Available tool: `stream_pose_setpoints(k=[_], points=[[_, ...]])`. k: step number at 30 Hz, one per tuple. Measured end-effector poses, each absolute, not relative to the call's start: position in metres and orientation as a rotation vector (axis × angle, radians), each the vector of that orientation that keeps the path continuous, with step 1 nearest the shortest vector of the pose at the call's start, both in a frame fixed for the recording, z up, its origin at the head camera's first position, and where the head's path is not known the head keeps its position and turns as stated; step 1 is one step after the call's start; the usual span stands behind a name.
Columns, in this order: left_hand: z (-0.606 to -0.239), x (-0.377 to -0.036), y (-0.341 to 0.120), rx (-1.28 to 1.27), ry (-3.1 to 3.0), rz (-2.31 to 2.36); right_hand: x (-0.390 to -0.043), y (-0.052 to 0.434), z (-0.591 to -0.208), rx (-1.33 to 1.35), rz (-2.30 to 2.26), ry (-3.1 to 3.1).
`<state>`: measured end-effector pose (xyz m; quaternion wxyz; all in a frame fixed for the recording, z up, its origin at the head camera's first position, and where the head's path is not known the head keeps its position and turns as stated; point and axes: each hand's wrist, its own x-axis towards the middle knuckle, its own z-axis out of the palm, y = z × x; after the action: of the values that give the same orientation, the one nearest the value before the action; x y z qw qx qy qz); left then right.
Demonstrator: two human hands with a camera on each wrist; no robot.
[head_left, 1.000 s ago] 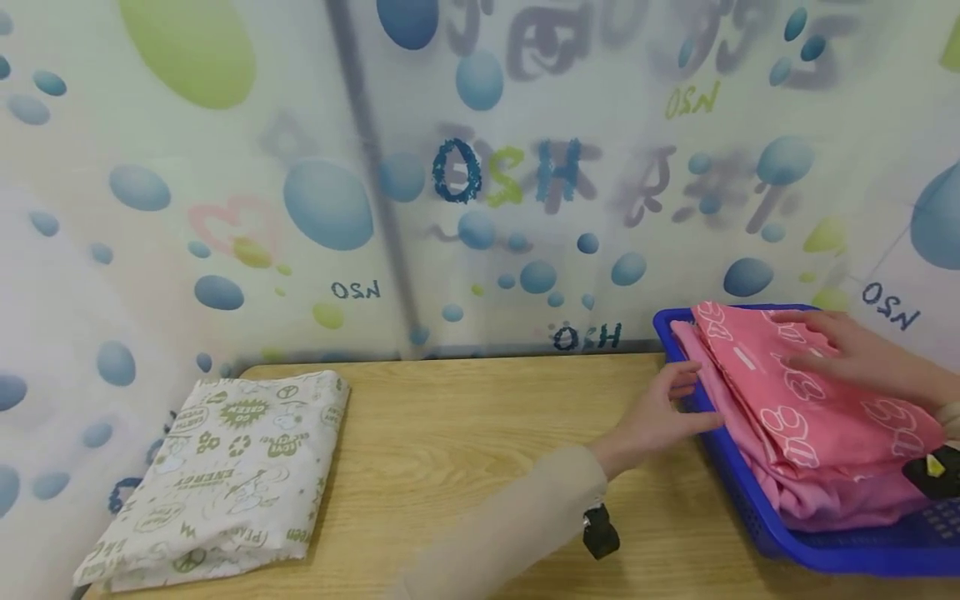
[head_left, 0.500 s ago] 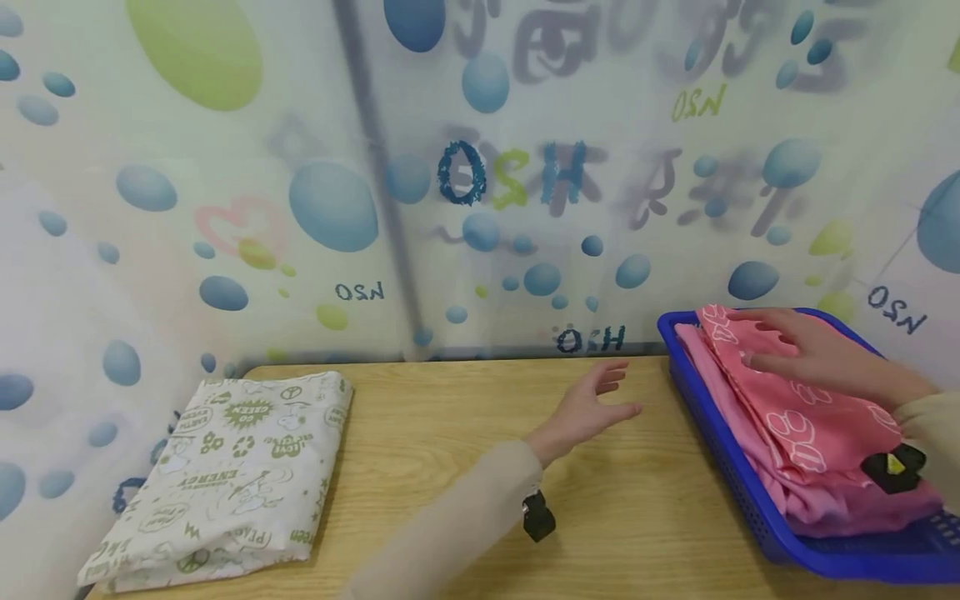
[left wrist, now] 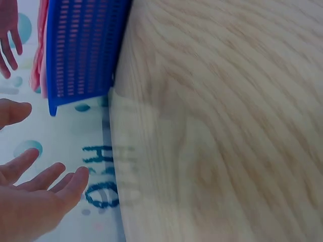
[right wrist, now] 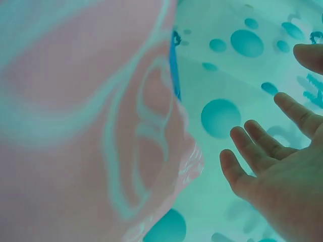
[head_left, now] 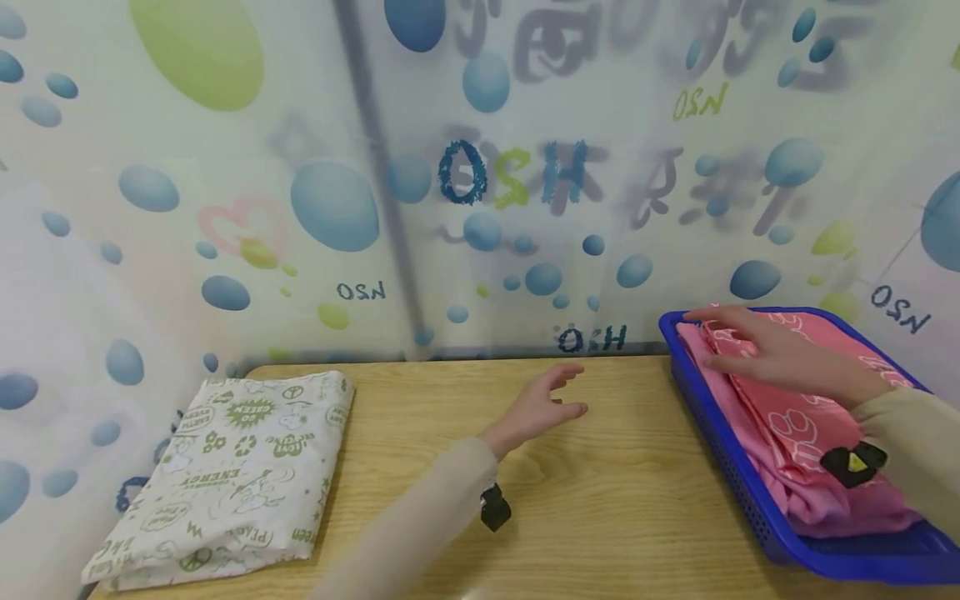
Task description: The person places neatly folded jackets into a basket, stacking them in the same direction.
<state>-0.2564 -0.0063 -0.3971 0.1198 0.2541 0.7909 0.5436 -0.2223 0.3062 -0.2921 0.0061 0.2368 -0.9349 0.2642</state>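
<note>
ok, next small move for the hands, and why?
Probably swing the right hand left, clear of the blue basket, toward the white printed cloth. Its fingers are spread and grip nothing, and the pink cloth lies in the basket, while the white one lies folded on the table. The left hand is free too.

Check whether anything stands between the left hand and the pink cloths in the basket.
Yes, partly: the side wall of the blue basket stands between the left hand and the pink cloths. A reach over the top looks possible, though the right hand hides part of the cloths from the head view.
</note>
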Motion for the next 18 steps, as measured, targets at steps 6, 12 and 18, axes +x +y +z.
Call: stream_pose_setpoints(k=[6,12,18], points=[[-0.403,-0.264,-0.030,0.768,2.449,1.405,-0.223,0.291,-0.292,0.800,0.779,-2.891],[-0.404,-0.266,-0.051,0.732,2.552,1.228,-0.225,0.273,-0.292,0.858,0.823,-2.901],[-0.405,-0.267,-0.069,0.732,2.588,1.170,-0.228,0.255,-0.293,0.893,0.896,-2.898]])
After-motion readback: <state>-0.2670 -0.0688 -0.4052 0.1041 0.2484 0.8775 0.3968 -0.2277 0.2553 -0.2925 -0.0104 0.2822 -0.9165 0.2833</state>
